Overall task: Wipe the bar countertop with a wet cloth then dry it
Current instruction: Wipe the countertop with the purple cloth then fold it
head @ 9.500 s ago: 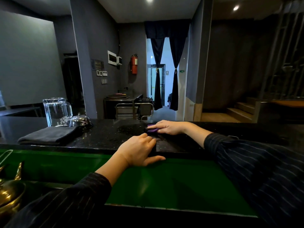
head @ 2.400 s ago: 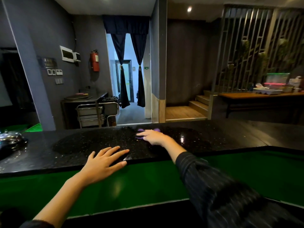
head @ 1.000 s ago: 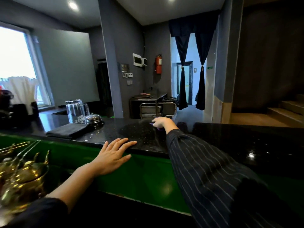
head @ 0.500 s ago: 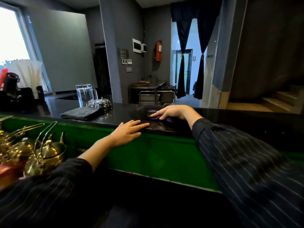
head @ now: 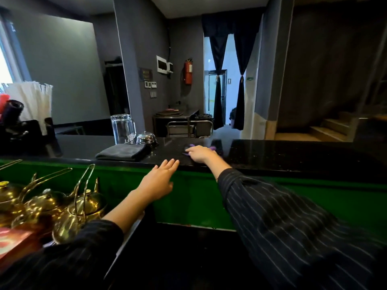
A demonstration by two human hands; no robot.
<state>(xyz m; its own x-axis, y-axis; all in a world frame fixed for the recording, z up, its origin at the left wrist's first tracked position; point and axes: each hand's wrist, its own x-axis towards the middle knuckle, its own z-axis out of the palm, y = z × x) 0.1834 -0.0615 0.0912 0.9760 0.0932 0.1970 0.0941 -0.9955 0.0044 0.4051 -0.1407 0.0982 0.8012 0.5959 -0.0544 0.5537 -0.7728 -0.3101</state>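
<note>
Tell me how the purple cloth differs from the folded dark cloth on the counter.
Colour: the purple cloth is bright; the dark cloth is grey-black.
Pose: the purple cloth lies mostly hidden under the right hand; the dark cloth lies neatly folded.
Use: the purple cloth is pressed by the hand; the dark cloth lies untouched beside the bell.
Both rest on the black countertop.

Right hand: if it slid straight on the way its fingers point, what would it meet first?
Probably the silver bell, left of the right hand on the countertop; the folded dark towel beside it may come first, depth is unclear.
</note>
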